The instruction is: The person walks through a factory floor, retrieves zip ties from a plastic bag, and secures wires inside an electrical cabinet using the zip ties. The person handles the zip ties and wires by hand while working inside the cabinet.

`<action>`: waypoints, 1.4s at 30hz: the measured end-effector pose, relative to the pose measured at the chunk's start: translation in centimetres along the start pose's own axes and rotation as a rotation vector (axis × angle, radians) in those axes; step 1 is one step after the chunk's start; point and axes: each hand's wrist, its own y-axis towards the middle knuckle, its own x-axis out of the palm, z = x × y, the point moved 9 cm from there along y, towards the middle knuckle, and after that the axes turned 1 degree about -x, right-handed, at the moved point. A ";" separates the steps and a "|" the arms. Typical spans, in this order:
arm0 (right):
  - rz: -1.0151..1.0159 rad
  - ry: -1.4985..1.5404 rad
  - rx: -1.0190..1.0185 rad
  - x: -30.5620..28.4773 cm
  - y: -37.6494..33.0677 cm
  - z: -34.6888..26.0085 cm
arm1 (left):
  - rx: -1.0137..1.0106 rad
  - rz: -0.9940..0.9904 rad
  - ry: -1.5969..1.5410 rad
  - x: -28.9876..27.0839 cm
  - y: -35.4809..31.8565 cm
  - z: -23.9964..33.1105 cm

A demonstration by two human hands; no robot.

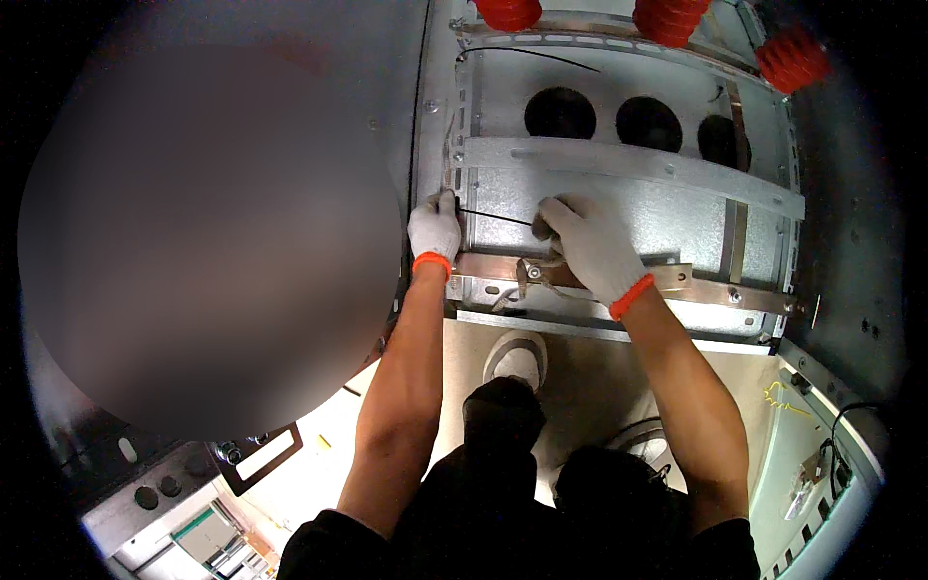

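Note:
Both hands wear white knit gloves with orange cuffs. My left hand point(434, 228) presses against the perforated upright rail point(450, 145) at the left edge of a galvanised metal panel point(619, 208). My right hand point(590, 244) is closed around one end of a thin black cable tie point(493, 217), which runs taut across to the left hand. Just below my right hand, a small metal tool or clip point(530, 275) lies on a copper-coloured bar point(706, 285) crossing the panel.
Three round holes point(648, 123) open in the upper panel, with red ribbed insulators point(669, 17) above them. A grey cabinet wall point(855, 222) stands at the right. My shoes point(515, 356) rest on the pale floor. A blurred area fills the left.

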 end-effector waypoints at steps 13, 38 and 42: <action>0.140 -0.565 -0.537 1.8 -1.7 -6.7 | 0.354 0.150 0.076 -1.4 -5.2 2.6; 0.250 -1.053 0.709 -10.4 -34.6 28.2 | 1.255 -0.510 -0.090 10.3 -27.6 20.7; 0.386 -1.142 0.548 -8.9 -36.2 32.0 | 1.226 -0.635 -0.057 12.7 -29.6 18.1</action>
